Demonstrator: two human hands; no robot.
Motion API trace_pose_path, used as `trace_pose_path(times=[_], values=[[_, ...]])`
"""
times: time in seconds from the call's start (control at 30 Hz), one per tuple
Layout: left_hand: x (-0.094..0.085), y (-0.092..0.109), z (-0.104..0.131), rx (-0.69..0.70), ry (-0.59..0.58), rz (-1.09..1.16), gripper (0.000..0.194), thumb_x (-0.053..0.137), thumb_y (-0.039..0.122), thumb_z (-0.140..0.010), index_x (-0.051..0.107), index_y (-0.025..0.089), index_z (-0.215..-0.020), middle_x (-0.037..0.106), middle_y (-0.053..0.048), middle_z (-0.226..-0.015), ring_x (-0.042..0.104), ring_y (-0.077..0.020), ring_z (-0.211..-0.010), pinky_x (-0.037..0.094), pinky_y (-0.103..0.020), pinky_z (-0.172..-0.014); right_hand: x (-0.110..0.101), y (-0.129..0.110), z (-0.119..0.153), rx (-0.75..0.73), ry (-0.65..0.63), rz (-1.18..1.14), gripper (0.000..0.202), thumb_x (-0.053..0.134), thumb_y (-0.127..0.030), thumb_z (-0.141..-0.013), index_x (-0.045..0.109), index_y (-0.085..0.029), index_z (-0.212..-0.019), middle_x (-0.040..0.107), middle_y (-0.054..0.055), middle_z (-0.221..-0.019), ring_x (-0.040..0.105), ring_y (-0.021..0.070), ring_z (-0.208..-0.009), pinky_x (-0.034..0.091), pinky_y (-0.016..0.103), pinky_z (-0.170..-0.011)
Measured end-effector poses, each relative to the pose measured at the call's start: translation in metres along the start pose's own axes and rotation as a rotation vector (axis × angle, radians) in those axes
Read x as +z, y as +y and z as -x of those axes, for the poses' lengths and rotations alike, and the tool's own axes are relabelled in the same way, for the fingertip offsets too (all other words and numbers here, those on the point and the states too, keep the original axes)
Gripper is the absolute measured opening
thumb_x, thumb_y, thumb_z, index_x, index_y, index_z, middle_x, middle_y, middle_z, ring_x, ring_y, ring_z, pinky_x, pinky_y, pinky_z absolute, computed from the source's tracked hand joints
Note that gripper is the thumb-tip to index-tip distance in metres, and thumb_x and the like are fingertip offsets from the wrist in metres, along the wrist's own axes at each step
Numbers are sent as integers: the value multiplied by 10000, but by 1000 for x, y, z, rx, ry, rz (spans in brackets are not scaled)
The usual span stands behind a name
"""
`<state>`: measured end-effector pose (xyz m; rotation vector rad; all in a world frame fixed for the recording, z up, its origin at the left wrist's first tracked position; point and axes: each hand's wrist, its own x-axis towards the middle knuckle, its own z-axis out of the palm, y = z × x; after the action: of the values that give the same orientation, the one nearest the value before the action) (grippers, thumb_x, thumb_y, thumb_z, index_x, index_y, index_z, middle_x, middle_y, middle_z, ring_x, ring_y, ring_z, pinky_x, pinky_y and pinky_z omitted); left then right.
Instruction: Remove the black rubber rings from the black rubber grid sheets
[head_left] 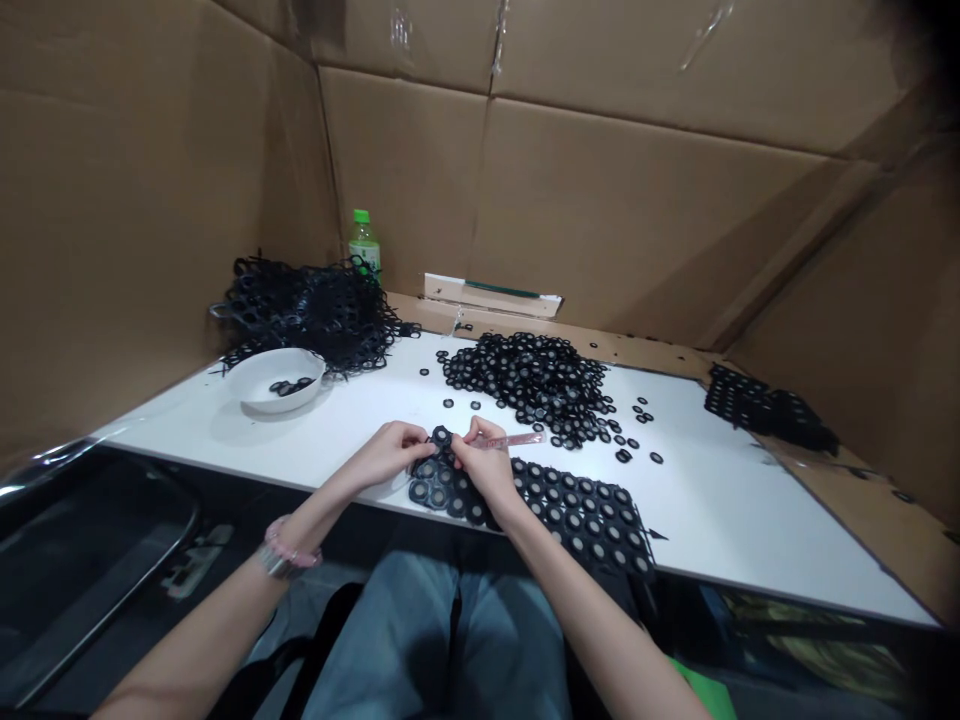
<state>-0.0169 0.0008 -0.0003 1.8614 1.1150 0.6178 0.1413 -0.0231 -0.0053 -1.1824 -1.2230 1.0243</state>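
Observation:
A black sheet of joined round rubber rings (592, 515) with pale centres lies along the table's front edge. At its left end, my left hand (390, 455) is closed, thumb and fingers pinching the sheet by a raised ring (441, 436). My right hand (484, 465) is closed just to the right of that ring, its fingertips against the sheet. A slim, translucent pinkish stick (517, 439) with markings juts rightward from my right hand; its other end is hidden by the fingers. Behind the hands is a heap of loose black rings (532, 380).
A white bowl (255, 392) with several black rings stands at left. Behind it are a tangle of black webbed scraps (307, 310) and a green-capped bottle (364, 240). More black sheets (769, 410) lie at right. Cardboard walls (600, 200) enclose the white table (720, 500).

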Motion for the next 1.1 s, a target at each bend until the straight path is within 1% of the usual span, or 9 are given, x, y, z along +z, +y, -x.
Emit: trace_pose_path(times=[0.23, 0.43, 0.47, 0.53, 0.63, 0.7, 0.8, 0.97, 1.1], values=[[2, 2, -1, -10, 6, 52, 318, 501, 396, -711, 402, 164, -516, 342, 52, -480, 330, -91, -487, 246, -213, -475, 0, 0, 1, -21, -35, 41, 208, 532, -215, -650, 365, -221, -525, 414, -88, -351, 419, 101, -348, 285, 213, -407], [5, -4, -2, 3, 17, 202, 307, 510, 402, -720, 419, 166, -547, 327, 60, -475, 332, -83, -458, 244, -203, -448, 4, 0, 0, -210, -42, 297, 234, 501, -166, -634, 334, -216, -478, 377, -75, -395, 355, 95, -393, 268, 226, -439], [5, -3, -1, -1, 13, 211, 314, 516, 414, -720, 424, 166, -552, 332, 60, -475, 337, -84, -455, 249, -202, -446, 5, 0, 0, -214, -36, 308, 235, 499, -158, -626, 331, -215, -472, 377, -73, -397, 349, 95, -397, 264, 226, -438], [1, 0, 1, -7, -21, 195, 336, 518, 447, -725, 441, 163, -562, 363, 53, -483, 363, -91, -463, 276, -205, -456, 5, 0, -1, -151, -32, 242, 228, 497, -151, -619, 329, -218, -479, 376, -79, -379, 358, 95, -381, 265, 221, -424], [-5, 7, 7, -29, -108, 113, 391, 479, 502, -751, 464, 159, -564, 443, 30, -494, 436, -117, -499, 332, -219, -510, 3, 1, -2, -24, 16, 25, 233, 499, -146, -619, 309, -226, -510, 384, -95, -333, 370, 93, -333, 259, 207, -388], [-9, 11, 11, -55, -134, 44, 425, 459, 527, -759, 481, 156, -553, 494, 16, -489, 461, -128, -504, 338, -222, -522, 1, 1, -2, -15, 62, -79, 242, 503, -140, -620, 300, -225, -520, 389, -103, -323, 360, 87, -319, 246, 199, -377], [-10, 13, 16, -77, -149, -75, 439, 481, 527, -742, 507, 148, -522, 514, 12, -470, 424, -114, -463, 289, -215, -470, -1, 1, -2, -37, 71, -119, 241, 511, -137, -627, 312, -220, -520, 384, -107, -330, 348, 76, -316, 245, 192, -375], [-6, 14, 20, -44, -94, -231, 388, 515, 459, -720, 454, 156, -485, 423, 41, -441, 356, -100, -462, 230, -209, -452, 2, -8, 3, -93, 115, -79, 254, 528, -170, -653, 314, -220, -525, 369, -107, -347, 366, 75, -320, 256, 191, -376], [-2, 12, 23, -51, -22, -253, 346, 496, 432, -730, 424, 164, -524, 407, 50, -483, 368, -106, -503, 242, -201, -477, 7, -12, 12, -33, 35, -64, 269, 525, -205, -666, 304, -220, -514, 387, -102, -325, 358, 76, -303, 256, 192, -376]])
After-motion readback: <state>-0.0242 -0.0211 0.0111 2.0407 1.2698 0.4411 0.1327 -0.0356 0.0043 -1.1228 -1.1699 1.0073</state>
